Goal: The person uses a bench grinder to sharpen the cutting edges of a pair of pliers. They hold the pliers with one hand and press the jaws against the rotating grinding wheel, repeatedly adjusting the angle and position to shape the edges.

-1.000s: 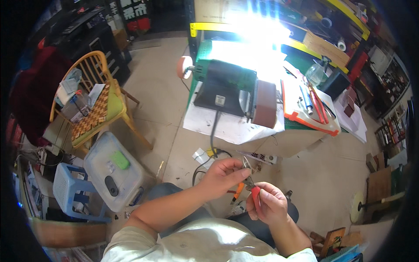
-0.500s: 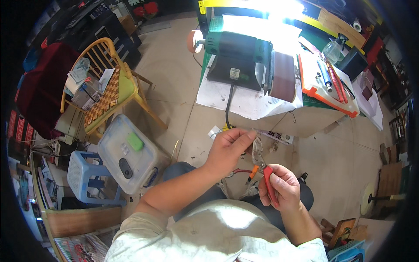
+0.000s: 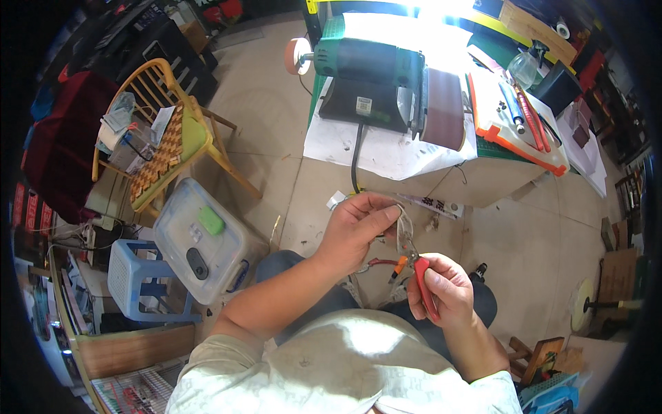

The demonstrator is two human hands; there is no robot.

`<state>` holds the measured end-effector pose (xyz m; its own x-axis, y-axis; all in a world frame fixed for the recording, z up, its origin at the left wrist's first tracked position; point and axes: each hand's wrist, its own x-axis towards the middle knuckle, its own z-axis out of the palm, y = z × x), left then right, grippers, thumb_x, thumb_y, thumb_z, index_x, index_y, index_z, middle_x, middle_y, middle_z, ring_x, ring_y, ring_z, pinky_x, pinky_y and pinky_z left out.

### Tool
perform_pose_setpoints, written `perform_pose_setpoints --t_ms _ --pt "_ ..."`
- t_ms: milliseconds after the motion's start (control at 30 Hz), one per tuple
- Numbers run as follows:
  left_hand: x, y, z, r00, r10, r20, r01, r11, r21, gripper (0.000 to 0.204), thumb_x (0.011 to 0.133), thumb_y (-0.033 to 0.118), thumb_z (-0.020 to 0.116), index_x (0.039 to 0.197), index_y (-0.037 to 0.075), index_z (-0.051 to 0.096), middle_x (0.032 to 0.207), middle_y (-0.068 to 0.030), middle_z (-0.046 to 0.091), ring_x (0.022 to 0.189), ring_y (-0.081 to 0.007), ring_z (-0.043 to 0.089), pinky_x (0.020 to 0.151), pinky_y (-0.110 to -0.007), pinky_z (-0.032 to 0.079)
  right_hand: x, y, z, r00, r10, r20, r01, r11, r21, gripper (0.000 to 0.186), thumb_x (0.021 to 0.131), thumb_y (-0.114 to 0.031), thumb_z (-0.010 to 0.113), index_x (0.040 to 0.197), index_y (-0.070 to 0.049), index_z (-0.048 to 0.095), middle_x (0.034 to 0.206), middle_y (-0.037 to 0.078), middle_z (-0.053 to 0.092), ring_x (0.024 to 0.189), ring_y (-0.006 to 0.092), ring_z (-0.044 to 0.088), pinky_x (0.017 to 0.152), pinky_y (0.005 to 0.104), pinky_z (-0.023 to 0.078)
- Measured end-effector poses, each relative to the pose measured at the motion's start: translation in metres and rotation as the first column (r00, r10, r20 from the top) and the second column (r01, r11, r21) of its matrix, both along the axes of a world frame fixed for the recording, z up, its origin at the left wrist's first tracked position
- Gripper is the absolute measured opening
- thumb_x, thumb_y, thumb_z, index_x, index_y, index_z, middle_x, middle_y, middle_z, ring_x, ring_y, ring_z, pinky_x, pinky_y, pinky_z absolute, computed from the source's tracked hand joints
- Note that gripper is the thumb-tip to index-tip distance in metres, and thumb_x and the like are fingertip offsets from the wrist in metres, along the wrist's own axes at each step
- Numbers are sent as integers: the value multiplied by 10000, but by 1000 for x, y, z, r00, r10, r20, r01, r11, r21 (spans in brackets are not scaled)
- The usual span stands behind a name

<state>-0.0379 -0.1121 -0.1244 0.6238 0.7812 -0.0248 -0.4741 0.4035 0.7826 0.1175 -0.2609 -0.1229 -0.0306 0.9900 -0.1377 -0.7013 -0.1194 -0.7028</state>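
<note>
My right hand [image 3: 445, 284] is wrapped round the red handles of a pair of pliers [image 3: 423, 290], whose metal jaws point away from me. The jaws meet the near end of a small pale, looped piece [image 3: 407, 224]; its exact kind is unclear. My left hand [image 3: 362, 229] pinches the far end of that piece between thumb and fingertips. Below the hands, near my knees, lies a red-and-orange handled tool [image 3: 398, 268], partly hidden. Both hands are above my lap, in front of the bench.
On the bench ahead stands a green belt sander [image 3: 372, 62] with a brown belt, over white paper [image 3: 386, 162]. An orange-edged tray [image 3: 520, 155] holds several tools at right. At left are a lidded plastic box [image 3: 227, 231], a blue stool [image 3: 131, 276] and a wooden chair [image 3: 207, 141].
The looped piece has turned slightly between my left fingers and the pliers. My left hand's fingers have shifted a little, and the whole view has moved slightly. Both grips stay.
</note>
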Motion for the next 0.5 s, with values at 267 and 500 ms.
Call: perform_pose_setpoints --t_ms 267,500 --pt "-1 0 -2 999 -8 -54 11 999 48 203 913 69 702 1099 6 650 982 -52 697 859 -108 644 765 -268 532 1 0 -3 1000 -5 -16 5 1000 22 295 994 -161 558 1239 2 577 771 212 655 459 202 574 403 267 455" --pt "0 -1 -3 1000 -10 -5 10 995 100 250 878 17 722 1114 8 641 997 -45 692 879 -101 642 808 -263 530 1 0 -4 1000 -19 3 19 1000 2 302 993 -166 562 1237 12 574 782 201 656 464 199 577 403 264 458"
